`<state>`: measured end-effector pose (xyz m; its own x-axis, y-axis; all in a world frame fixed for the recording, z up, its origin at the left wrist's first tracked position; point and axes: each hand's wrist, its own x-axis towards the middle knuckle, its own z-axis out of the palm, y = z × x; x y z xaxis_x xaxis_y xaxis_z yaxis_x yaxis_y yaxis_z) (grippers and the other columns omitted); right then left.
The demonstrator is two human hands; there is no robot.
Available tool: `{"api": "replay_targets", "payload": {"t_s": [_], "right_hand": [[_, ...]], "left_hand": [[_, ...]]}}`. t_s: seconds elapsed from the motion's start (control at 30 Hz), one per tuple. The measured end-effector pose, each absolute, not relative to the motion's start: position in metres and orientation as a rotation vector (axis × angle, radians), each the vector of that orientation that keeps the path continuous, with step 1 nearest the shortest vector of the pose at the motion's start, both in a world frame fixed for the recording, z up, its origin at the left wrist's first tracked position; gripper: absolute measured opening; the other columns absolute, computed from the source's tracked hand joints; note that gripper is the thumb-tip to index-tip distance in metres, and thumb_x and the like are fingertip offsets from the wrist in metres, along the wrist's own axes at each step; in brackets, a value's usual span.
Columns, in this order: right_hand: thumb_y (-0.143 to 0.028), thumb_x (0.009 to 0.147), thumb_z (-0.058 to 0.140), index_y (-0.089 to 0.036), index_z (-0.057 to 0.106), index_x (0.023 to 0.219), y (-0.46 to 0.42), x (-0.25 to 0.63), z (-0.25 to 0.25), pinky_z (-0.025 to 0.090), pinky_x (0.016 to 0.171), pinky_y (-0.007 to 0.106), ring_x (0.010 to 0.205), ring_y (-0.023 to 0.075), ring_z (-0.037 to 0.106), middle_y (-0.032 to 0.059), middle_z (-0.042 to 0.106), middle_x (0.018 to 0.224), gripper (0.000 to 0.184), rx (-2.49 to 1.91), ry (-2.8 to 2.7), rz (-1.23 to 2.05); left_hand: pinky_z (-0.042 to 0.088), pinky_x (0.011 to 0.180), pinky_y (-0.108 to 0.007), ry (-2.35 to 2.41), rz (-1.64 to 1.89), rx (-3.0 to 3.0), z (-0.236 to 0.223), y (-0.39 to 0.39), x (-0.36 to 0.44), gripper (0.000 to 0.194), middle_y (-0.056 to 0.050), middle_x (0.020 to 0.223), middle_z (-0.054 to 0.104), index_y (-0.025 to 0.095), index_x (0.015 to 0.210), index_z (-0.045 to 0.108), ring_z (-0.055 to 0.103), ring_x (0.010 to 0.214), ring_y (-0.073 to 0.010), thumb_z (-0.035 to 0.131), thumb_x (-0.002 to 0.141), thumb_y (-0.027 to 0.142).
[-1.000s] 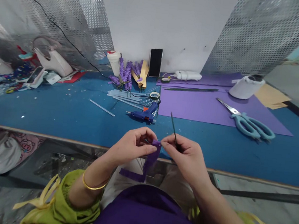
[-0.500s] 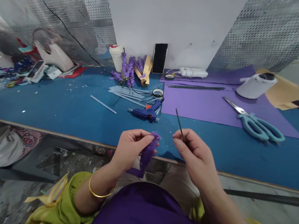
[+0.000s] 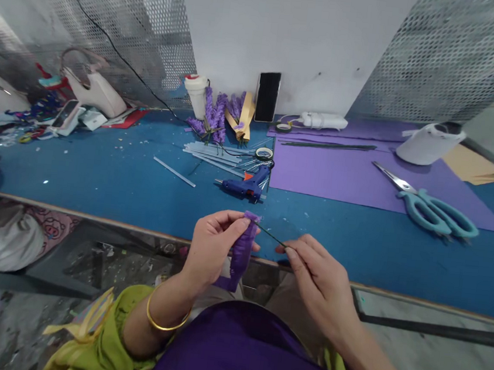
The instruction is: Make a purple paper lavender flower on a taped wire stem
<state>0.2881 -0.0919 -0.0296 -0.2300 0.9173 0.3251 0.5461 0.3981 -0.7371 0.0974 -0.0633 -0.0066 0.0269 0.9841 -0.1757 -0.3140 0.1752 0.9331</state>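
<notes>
My left hand [image 3: 217, 241] pinches the upper end of a fringed purple paper strip [image 3: 243, 252], whose lower part hangs past the table's front edge toward my lap. Between finger and thumb of my right hand [image 3: 319, 275] is a thin dark green stem wire [image 3: 272, 235]. The wire slants up to the left, and its far tip meets the top of the strip; whether it is stuck there I cannot tell. A blue hot glue gun [image 3: 244, 186] lies on the table just beyond my hands.
Clear glue sticks [image 3: 212, 153] and a tape roll [image 3: 264, 153] lie behind the glue gun. Purple sheets [image 3: 336, 177] bear dark wires [image 3: 328, 145] and teal-handled scissors [image 3: 430, 207]. Purple paper flowers [image 3: 214, 117], a white cup [image 3: 196, 94] and a phone [image 3: 267, 97] stand at the back.
My right hand has turned the wire from nearly upright to slanting left, bringing its tip to the strip. The left hand keeps its hold on the strip.
</notes>
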Motion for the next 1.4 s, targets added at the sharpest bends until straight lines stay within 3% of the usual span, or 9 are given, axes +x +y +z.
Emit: {"api": "replay_targets", "payload": {"t_s": [0.4,0.7,0.93,1.17,1.4], "right_hand": [[-0.026,0.101,0.042,-0.02,0.063,0.091,-0.094,0.279,-0.031,0.041,0.065,0.028,0.071,0.0141,0.054,0.0023,0.053,0.079,0.024,-1.288,-1.91,0.57],[-0.022,0.098,0.046,-0.018,0.067,0.098,-0.096,0.273,-0.032,0.043,0.065,0.028,0.071,0.0141,0.056,0.0038,0.057,0.082,0.022,-1.252,-1.897,0.53],[-0.025,0.091,0.057,-0.019,0.067,0.106,-0.088,0.267,-0.018,0.047,0.064,0.027,0.07,0.0143,0.059,0.0023,0.062,0.08,0.018,-1.169,-1.647,0.894],[-0.03,0.08,0.071,-0.018,0.069,0.086,-0.072,0.256,-0.011,0.047,0.053,0.021,0.056,0.0092,0.056,-0.0021,0.063,0.066,0.013,-1.066,-1.271,1.292],[-0.016,0.081,0.067,-0.019,0.072,0.082,-0.074,0.257,-0.017,0.051,0.061,0.022,0.066,0.01,0.062,-0.0002,0.068,0.076,0.006,-1.044,-1.403,1.003]], "left_hand": [[0.056,0.052,-0.022,1.05,1.247,0.866,-0.005,-0.07,0.097,0.022,-0.003,0.076,0.074,0.014,0.086,0.071,0.068,0.055,-0.0133,0.075,0.076,0.034],[0.053,0.049,-0.02,1.074,1.288,0.873,0.0,-0.069,0.097,0.019,0.0,0.065,0.07,0.014,0.076,0.068,0.066,0.051,-0.0125,0.077,0.072,0.031],[0.056,0.056,-0.023,1.173,1.275,1.062,0.0,-0.072,0.098,0.011,0.0,0.067,0.071,0.015,0.076,0.072,0.067,0.055,-0.0135,0.072,0.076,0.027],[0.053,0.062,-0.02,1.198,1.285,1.229,-0.004,-0.073,0.1,0.01,-0.002,0.072,0.074,0.016,0.077,0.076,0.065,0.062,-0.0112,0.072,0.076,0.025],[0.05,0.063,-0.02,1.227,1.24,1.263,-0.007,-0.07,0.098,0.01,-0.002,0.072,0.074,0.016,0.075,0.077,0.062,0.064,-0.0106,0.072,0.075,0.024]]}}
